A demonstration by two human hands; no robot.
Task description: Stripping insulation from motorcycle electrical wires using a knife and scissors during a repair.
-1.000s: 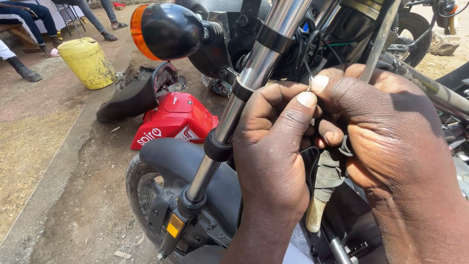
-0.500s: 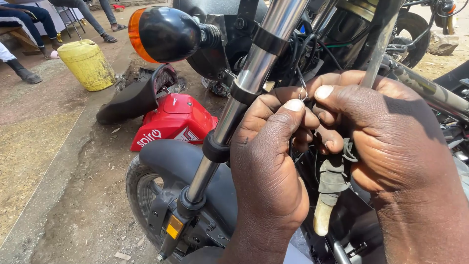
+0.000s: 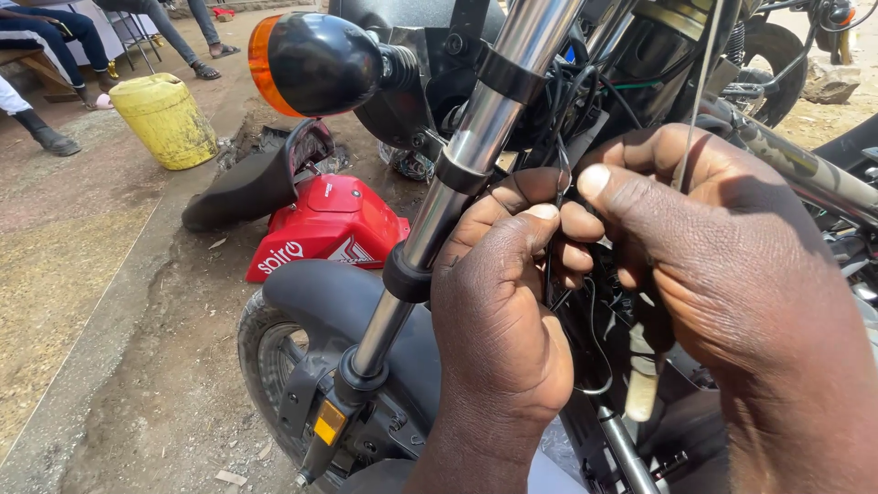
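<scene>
The thin black wire (image 3: 560, 197) sits pinched between my left hand's (image 3: 498, 320) thumb and fingertips, just behind the chrome fork tube (image 3: 457, 174). My right hand's (image 3: 722, 256) fingers curl closed, thumb pressing beside that pinch. I'd keep both pinches tight and work close to the fingertips so the wire can't slip into the cable bundle (image 3: 594, 101) above them.

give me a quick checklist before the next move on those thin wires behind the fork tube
1. Left hand pinches the thin dark wire: ok.
2. Right hand close beside it, fingertips at the same spot: ok.
3. Wire ends visible: cannot tell, fingers cover them.
4. Fork tube clear of both hands: not ok, the left hand lies against it.
5. Pale tool handle under the right hand, gripped or not: cannot tell.
</scene>
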